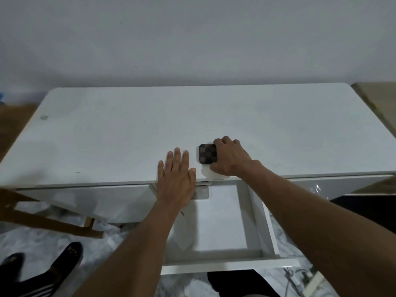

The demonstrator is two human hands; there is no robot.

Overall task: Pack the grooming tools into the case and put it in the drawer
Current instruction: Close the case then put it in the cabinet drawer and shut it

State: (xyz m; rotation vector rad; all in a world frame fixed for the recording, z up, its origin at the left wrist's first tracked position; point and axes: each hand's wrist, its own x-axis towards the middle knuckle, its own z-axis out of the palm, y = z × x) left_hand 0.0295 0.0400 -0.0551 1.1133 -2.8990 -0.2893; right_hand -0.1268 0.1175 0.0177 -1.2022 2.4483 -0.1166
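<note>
A small square case [207, 153] with a brown checkered pattern lies closed near the front edge of the white table [107, 133]. My right hand [230, 158] grips it from the right side, fingers curled over its far edge. My left hand [176, 176] rests flat on the table's front edge just left of the case, fingers spread, holding nothing. Below the hands the white drawer [265, 228] is pulled out. Its bare white bottom shows, with a grey reflection near the back. No loose grooming tools are in sight.
A wooden table leg [49, 221] slants at the lower left above a marble-patterned floor. A black shoe [64, 262] and striped trousers sit at the bottom left. A tan surface [377, 97] lies beyond the table's right end. A plain wall stands behind.
</note>
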